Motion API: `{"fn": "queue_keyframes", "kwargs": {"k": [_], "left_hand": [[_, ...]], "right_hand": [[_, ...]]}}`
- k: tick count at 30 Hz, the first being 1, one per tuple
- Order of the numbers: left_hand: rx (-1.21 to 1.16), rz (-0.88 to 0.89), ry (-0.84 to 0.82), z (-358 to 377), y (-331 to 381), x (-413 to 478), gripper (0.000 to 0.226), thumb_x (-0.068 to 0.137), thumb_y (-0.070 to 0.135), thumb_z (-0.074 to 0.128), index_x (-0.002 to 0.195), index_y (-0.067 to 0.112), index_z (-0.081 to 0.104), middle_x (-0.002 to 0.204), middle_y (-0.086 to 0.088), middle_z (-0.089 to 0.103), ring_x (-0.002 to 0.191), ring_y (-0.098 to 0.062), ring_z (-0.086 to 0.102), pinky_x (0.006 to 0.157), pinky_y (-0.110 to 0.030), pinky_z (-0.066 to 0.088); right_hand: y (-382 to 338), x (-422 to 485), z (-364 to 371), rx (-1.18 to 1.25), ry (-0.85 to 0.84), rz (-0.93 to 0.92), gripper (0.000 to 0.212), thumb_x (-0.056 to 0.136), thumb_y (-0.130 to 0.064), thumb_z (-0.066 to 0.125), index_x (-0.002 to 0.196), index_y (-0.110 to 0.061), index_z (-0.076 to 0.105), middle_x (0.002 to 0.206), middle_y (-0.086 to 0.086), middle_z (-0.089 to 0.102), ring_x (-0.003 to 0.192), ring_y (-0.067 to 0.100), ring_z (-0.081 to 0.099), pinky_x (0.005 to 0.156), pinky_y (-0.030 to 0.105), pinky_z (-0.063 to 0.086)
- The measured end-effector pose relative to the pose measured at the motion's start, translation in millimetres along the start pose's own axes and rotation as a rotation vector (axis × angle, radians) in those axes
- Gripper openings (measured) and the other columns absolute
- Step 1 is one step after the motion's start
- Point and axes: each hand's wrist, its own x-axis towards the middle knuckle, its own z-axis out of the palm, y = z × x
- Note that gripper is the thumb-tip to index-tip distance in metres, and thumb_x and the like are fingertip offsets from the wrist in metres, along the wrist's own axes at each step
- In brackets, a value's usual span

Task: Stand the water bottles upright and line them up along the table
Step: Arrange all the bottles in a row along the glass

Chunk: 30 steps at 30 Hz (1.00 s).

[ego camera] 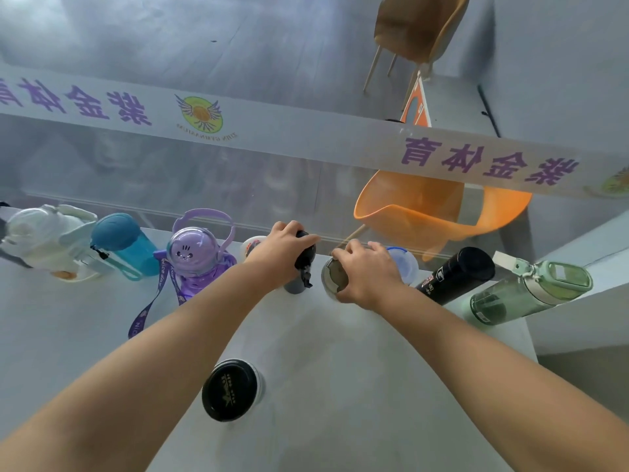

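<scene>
Where the glass pane (204, 172) meets the table (340, 369), eight bottles stand in a row, and a ninth, the black-lidded jar (230, 390), stands apart nearer the camera. Left to right: white bottle (44, 240), teal bottle (124, 245), purple bottle (195, 264), a mostly hidden white cup (252, 245), dark bottle (301, 267), grey bottle (335, 275), half-hidden clear bottle (405, 264), black flask (456, 275) and green bottle (531, 292). The left hand (280, 255) grasps the dark bottle's top; the right hand (369, 272) clasps the grey bottle's lid. Both bodies are largely concealed.
</scene>
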Motion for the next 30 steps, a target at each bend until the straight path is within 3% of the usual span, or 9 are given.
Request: {"fn": "queue_keyframes", "kwargs": {"k": [3,8,12,17,20,23,25,28,30], "left_hand": [[-0.017,0.003,-0.001,0,2,1,0.062,0.083,0.020,0.061,0.136,0.034,0.033,0.137,-0.004,0.035,0.127,-0.027,0.029,0.087,-0.039,0.042],[-0.061,0.004,0.018,4,4,2,0.062,0.081,0.025,0.063,0.135,0.034,0.034,0.136,-0.003,0.038,0.125,-0.026,0.031,0.086,-0.040,0.042],[-0.060,0.007,0.021,6,4,3,0.063,0.081,0.022,0.062,0.136,0.034,0.033,0.137,-0.003,0.036,0.127,-0.026,0.030,0.088,-0.041,0.043],[-0.028,0.017,0.022,6,8,2,0.070,0.080,0.022,0.064,0.138,0.034,0.028,0.141,-0.004,0.033,0.130,-0.026,0.028,0.092,-0.041,0.042],[0.017,0.026,0.024,7,9,1,0.080,0.076,0.028,0.069,0.141,0.032,0.022,0.147,-0.006,0.027,0.135,-0.028,0.022,0.105,-0.043,0.031],[0.129,0.113,0.098,13,14,0,0.094,0.069,0.045,0.072,0.144,0.030,0.017,0.152,-0.006,0.019,0.142,-0.027,0.009,0.116,-0.045,0.008],[0.155,0.197,0.146,16,23,1,0.096,0.067,0.049,0.072,0.144,0.029,0.019,0.153,-0.005,0.022,0.143,-0.025,0.006,0.118,-0.046,-0.001],[0.229,0.282,0.167,21,45,4,0.100,0.052,0.050,0.080,0.138,0.021,0.039,0.142,-0.009,0.044,0.139,-0.029,0.027,0.115,-0.050,0.010],[0.230,0.301,0.187,25,59,9,0.100,0.044,0.050,0.083,0.132,0.018,0.048,0.133,-0.010,0.054,0.133,-0.031,0.039,0.112,-0.053,0.019]], "right_hand": [[5,14,3,0.073,-0.094,0.051,0.061,0.071,-0.037,0.069,0.125,-0.023,0.045,0.125,0.006,0.047,0.123,0.033,0.043,0.113,0.040,0.019],[10,20,3,0.149,-0.156,0.114,0.067,0.074,-0.041,0.068,0.132,-0.026,0.038,0.134,0.003,0.042,0.139,0.040,0.016,0.111,0.042,0.022],[9,16,2,0.125,-0.139,0.116,0.068,0.075,-0.045,0.067,0.133,-0.025,0.036,0.135,0.004,0.042,0.138,0.039,0.018,0.113,0.042,0.017],[10,8,9,0.064,-0.027,0.042,0.078,0.077,-0.050,0.065,0.139,-0.022,0.028,0.133,0.004,0.045,0.131,0.027,0.034,0.116,0.041,0.005],[22,-1,15,0.065,0.126,-0.011,0.085,0.075,-0.055,0.064,0.142,-0.019,0.026,0.134,0.005,0.044,0.131,0.023,0.033,0.116,0.043,0.002],[45,-16,17,0.065,0.256,0.038,0.083,0.074,-0.050,0.067,0.140,-0.015,0.032,0.133,0.009,0.045,0.131,0.027,0.033,0.116,0.045,0.005],[58,-24,17,0.049,0.244,0.108,0.082,0.073,-0.046,0.068,0.140,-0.015,0.032,0.135,0.012,0.042,0.132,0.029,0.031,0.116,0.045,0.004],[65,-29,19,-0.001,0.140,0.178,0.085,0.076,-0.044,0.066,0.144,-0.020,0.021,0.144,0.013,0.031,0.137,0.028,0.023,0.116,0.045,0.001],[65,-31,22,-0.011,0.179,0.160,0.084,0.077,-0.043,0.066,0.144,-0.018,0.022,0.145,0.014,0.032,0.136,0.029,0.025,0.116,0.046,0.003]]}}
